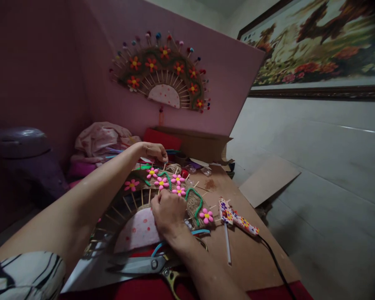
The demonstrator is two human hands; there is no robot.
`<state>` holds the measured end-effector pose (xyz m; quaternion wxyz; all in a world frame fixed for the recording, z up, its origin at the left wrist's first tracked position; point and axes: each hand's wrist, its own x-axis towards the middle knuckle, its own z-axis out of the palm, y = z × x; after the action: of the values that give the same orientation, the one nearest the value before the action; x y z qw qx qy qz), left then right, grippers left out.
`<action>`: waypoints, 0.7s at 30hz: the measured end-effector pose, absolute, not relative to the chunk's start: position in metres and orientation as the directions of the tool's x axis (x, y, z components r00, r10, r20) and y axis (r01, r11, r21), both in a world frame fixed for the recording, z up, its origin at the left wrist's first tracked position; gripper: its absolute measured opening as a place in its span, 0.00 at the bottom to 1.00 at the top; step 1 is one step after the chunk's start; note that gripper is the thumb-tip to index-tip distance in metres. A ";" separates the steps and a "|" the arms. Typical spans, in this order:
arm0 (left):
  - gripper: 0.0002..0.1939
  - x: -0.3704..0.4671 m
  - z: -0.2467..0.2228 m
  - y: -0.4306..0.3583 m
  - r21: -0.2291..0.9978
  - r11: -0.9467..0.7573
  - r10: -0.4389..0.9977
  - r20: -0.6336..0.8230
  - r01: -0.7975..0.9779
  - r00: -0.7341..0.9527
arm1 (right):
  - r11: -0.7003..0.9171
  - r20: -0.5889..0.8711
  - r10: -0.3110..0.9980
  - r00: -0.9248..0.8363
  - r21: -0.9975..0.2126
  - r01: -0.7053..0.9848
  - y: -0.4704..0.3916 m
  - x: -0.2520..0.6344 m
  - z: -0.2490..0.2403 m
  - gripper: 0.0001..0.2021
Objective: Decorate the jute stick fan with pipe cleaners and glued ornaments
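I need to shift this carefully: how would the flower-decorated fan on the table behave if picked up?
The fan would probably feel light, with its thin sticks and cord-like band. It may hold its shape, since the sticks spread like ribs, though their bare lengths could snap. The pink flowers stand proud and might catch.

A framed painting [318,46] and glue gun [236,218] suggest a home craft corner.
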<state>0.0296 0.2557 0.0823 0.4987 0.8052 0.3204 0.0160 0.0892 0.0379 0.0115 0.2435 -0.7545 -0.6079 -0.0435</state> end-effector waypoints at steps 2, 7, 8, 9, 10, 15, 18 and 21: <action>0.06 0.029 0.083 0.255 0.827 -0.283 0.523 -0.292 0.486 0.801 | -0.137 0.360 0.899 0.249 -0.309 0.941 0.039 0.089 0.010 0.11; 0.05 0.027 0.085 0.250 0.852 -0.261 0.514 -0.274 0.453 0.813 | -0.144 0.354 0.901 0.251 -0.301 0.943 0.039 0.090 0.010 0.11; 0.05 0.026 0.086 0.249 0.856 -0.259 0.514 -0.270 0.447 0.814 | -0.146 0.351 0.902 0.253 -0.302 0.942 0.038 0.090 0.010 0.11; 0.04 0.025 0.085 0.249 0.860 -0.257 0.513 -0.266 0.441 0.816 | -0.148 0.347 0.903 0.253 -0.302 0.942 0.038 0.090 0.010 0.11; 0.04 0.025 0.085 0.248 0.864 -0.254 0.511 -0.263 0.436 0.818 | -0.148 0.341 0.906 0.252 -0.303 0.941 0.038 0.090 0.010 0.11; 0.05 0.023 0.082 0.248 0.872 -0.245 0.514 -0.254 0.424 0.820 | -0.134 0.329 0.915 0.234 -0.299 0.945 0.038 0.090 0.009 0.11; 0.06 0.023 0.080 0.250 0.873 -0.248 0.517 -0.248 0.420 0.819 | -0.129 0.347 0.908 0.235 -0.302 0.945 0.038 0.090 0.009 0.11; 0.07 0.023 0.078 0.252 0.874 -0.250 0.519 -0.244 0.418 0.819 | -0.121 0.352 0.907 0.230 -0.306 0.944 0.038 0.090 0.009 0.11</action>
<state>0.0230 0.2517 0.0780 0.5359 0.7890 0.2967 0.0470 0.0903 0.0376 0.0094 0.2368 -0.7476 -0.6193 -0.0390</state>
